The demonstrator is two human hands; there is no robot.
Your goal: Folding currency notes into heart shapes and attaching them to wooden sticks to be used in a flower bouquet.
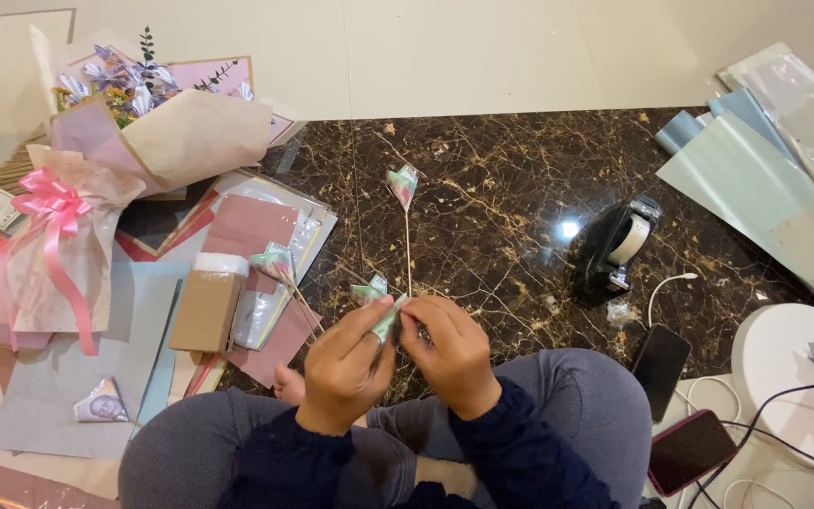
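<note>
Both hands, left hand (pixel 346 363) and right hand (pixel 449 349), pinch a folded banknote (pixel 386 320): light, limp paper, likely best gripped at its creases.

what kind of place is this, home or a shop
Probably a home floor used as a craft spot: the person sits cross-legged on dark veined marble flooring, with a finished paper-wrapped bouquet with pink ribbon, a black tape dispenser and pale blue wrapping sheets spread around.

brown cardboard box (pixel 205 310) left, two dark phones (pixel 660 365)
</note>
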